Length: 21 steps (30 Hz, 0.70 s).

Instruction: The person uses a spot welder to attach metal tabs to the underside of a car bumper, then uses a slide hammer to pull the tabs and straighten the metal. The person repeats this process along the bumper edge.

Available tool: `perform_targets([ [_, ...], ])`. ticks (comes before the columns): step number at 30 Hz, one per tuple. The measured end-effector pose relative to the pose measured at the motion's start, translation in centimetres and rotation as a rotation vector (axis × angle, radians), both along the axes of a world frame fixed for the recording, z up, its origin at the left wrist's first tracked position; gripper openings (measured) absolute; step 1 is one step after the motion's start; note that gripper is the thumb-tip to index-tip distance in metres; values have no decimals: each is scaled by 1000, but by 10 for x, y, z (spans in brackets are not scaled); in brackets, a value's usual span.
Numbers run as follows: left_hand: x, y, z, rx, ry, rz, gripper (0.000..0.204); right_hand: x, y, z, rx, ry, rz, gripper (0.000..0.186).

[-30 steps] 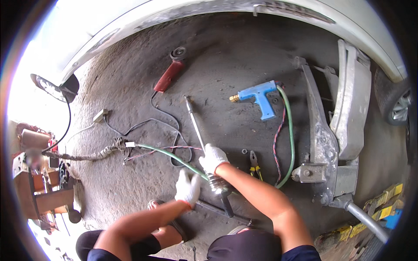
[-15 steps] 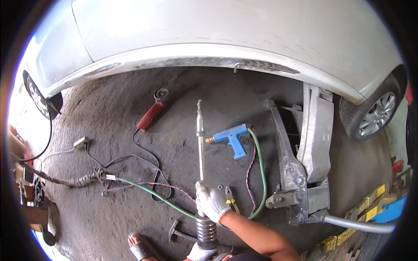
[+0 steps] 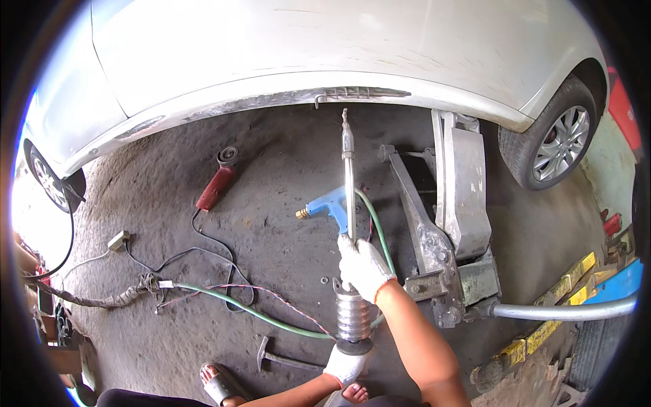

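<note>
A long metal slide hammer (image 3: pixel 348 183) points away from me, its tip just short of the car's scraped sill (image 3: pixel 271 102). My right hand (image 3: pixel 364 266), in a white glove, is closed around its bare rod, just beyond the ribbed sliding weight (image 3: pixel 354 319). At the near end my gloved left hand (image 3: pixel 347 365) is wrapped round the handle end, partly hidden by the weight. Along the sill sits a row of small metal tabs (image 3: pixel 359 92) with a bent hook (image 3: pixel 317 102) at its left end. A blue spot-welding gun (image 3: pixel 329 205) lies partly behind the rod.
A floor jack (image 3: pixel 468 197) stands under the car at right, its long handle (image 3: pixel 563 310) reaching right. On the floor lie a red angle grinder (image 3: pixel 215 186), a hammer (image 3: pixel 288 361), a green hose (image 3: pixel 258 315) and dark cable (image 3: pixel 180 252). Yellow-marked bars (image 3: pixel 536 336) lie at right.
Both hands have carried the slide hammer forward, bringing its tip close to the sill. My left hand shows more fully now. The whole view has shifted somewhat.
</note>
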<state>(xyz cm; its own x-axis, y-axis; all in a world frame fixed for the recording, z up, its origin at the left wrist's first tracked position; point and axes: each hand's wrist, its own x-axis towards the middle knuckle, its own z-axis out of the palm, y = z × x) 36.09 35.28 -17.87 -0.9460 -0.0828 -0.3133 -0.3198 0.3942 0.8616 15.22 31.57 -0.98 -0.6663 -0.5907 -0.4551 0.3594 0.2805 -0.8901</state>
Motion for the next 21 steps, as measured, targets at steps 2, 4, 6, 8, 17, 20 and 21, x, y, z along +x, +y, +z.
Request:
perform_targets([
  [2, -4, -5, 3, -37, 104, 18, 16, -2, 2, 7, 4, 27, -1, 36],
  [4, -9, -12, 4, -118, 288, 44, 19, -6, 0, 8, -25, 21, -14, 33],
  [6, -12, -12, 5, -111, 383, 87, 22, -6, -3, 11, -11, 35, 6, 33],
  [8, -13, -6, 5, -22, 356, 129, 23, -8, -3, 3, 21, 125, 16, 32],
  [17, -16, -7, 9, 23, 312, 116, 21, -23, -9, -30, 173, 407, 69, 44],
  [20, -22, -7, 28, 28, 322, 148, 15, -24, -6, -31, 120, 401, 53, 30],
  [21, -27, -8, 31, 21, 261, 122, 15, -28, -7, -31, 107, 431, 61, 30],
])
